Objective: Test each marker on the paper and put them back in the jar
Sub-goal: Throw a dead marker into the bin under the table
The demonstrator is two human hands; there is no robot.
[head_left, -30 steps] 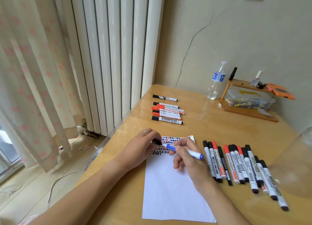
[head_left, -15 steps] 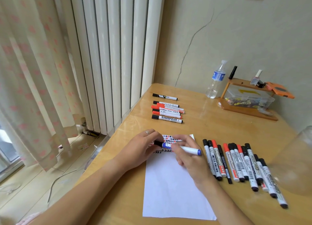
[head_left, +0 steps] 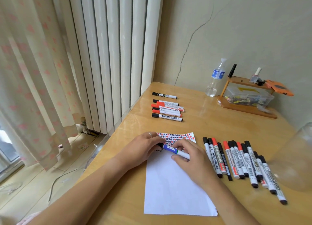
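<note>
A white sheet of paper [head_left: 173,187] lies on the wooden table, its far end covered with red and black test marks. Over those marks my right hand [head_left: 190,159] grips a white marker with a blue label [head_left: 175,151] by its barrel. My left hand [head_left: 143,148] pinches the black cap at the marker's left end. A row of several black and red markers [head_left: 239,164] lies to the right of the paper. Another small group of markers [head_left: 166,109] lies farther back. A clear jar [head_left: 293,159] shows at the right edge, partly cut off.
A water bottle [head_left: 215,79] and a wooden organiser [head_left: 246,98] with a plastic box stand at the back right by the wall. A radiator [head_left: 109,55] and a curtain [head_left: 33,72] are on the left, past the table edge [head_left: 104,145].
The marker has swung down to lie almost flat over the paper. My right hand shifted left along the barrel toward my left hand, which still pinches the cap end.
</note>
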